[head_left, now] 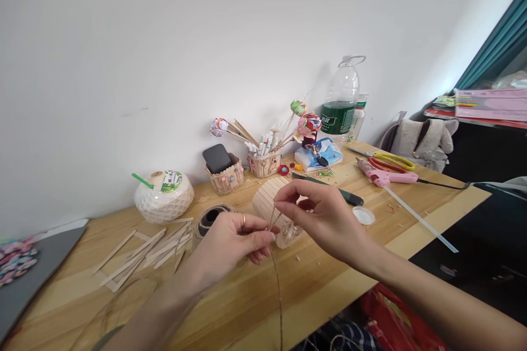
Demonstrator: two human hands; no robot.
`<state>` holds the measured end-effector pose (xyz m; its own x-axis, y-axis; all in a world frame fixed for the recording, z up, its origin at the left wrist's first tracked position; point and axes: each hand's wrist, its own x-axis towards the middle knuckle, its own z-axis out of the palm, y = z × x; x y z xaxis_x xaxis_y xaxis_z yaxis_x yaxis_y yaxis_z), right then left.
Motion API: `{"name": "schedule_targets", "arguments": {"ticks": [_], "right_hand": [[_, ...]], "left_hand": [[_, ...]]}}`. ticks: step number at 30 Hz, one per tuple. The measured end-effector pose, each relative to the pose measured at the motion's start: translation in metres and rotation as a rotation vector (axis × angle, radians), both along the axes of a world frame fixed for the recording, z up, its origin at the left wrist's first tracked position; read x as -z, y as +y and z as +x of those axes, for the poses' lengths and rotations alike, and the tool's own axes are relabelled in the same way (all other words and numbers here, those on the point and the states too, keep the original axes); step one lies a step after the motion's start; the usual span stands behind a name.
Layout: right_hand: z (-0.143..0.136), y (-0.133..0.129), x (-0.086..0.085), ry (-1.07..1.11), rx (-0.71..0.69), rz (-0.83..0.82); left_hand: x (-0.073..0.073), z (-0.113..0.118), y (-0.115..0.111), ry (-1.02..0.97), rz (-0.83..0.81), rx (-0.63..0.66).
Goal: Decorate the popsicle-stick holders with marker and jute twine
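Note:
Thin brown twine [278,285] runs between my two hands and hangs down past the table's front edge. My left hand [236,235], with a ring on one finger, pinches the twine between thumb and fingers. Just to the right and slightly higher, my right hand [319,211] pinches another part of the twine between thumb and forefinger. Behind the hands lies a container covered with flat wooden sticks [265,195], its clear end partly hidden by my right hand. A spool of twine [206,219] stands behind my left hand.
Loose wooden sticks [152,249] lie at left, near a wrapped coconut [164,197]. Two decorated baskets [225,178] stand by the wall. At right are a pink glue gun [385,176], scissors [391,161], a utility knife [349,197] and a large bottle [340,104].

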<state>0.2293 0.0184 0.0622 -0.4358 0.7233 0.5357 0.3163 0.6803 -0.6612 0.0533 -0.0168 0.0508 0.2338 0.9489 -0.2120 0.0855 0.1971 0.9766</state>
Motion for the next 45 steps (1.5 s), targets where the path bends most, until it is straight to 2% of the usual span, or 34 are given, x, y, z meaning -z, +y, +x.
{"name": "schedule_targets", "arguments": {"ticks": [3, 5, 8, 10, 15, 19, 22, 25, 29, 32, 34, 36, 40, 45], "right_hand": [[0.002, 0.001, 0.004, 0.031, 0.003, -0.027], [0.004, 0.0, 0.006, -0.073, 0.014, 0.115], [0.009, -0.003, 0.007, -0.349, 0.036, 0.386], [0.011, -0.005, 0.006, -0.505, 0.046, 0.448], [0.012, -0.006, 0.002, -0.671, -0.035, 0.307], [0.01, -0.004, 0.001, -0.602, -0.164, 0.154], [0.009, -0.006, 0.003, -0.561, -0.175, 0.074], [0.011, -0.007, 0.006, -0.407, -0.114, -0.005], [0.014, -0.007, 0.011, 0.035, 0.018, -0.208], [0.012, -0.006, 0.014, 0.404, -0.108, -0.49], [0.009, -0.007, 0.015, 0.566, -0.227, -0.698], [0.006, -0.007, 0.015, 0.674, -0.282, -0.824], [0.004, -0.006, 0.011, 0.823, -0.268, -0.836], [0.009, -0.004, 0.007, 0.875, -0.238, -0.847]], "left_hand": [[0.001, 0.0, 0.002, -0.011, 0.02, -0.06], [0.002, 0.001, 0.003, -0.008, 0.031, -0.093], [0.002, 0.002, 0.003, 0.017, 0.059, -0.095], [0.001, 0.002, 0.002, 0.031, 0.092, -0.07], [0.002, 0.002, 0.0, 0.037, 0.119, -0.001], [0.003, 0.003, -0.002, 0.018, 0.145, 0.059], [0.003, 0.002, -0.003, -0.008, 0.154, 0.097], [0.002, 0.002, -0.005, -0.015, 0.144, 0.106], [0.004, 0.001, -0.003, 0.015, 0.088, 0.091], [0.005, 0.003, -0.002, 0.03, 0.041, 0.108], [0.005, 0.005, -0.003, 0.048, 0.036, 0.115], [0.004, 0.007, -0.004, 0.082, 0.054, 0.114], [0.002, 0.008, -0.009, 0.179, 0.142, 0.121], [0.002, 0.006, -0.014, 0.267, 0.212, 0.162]]}}
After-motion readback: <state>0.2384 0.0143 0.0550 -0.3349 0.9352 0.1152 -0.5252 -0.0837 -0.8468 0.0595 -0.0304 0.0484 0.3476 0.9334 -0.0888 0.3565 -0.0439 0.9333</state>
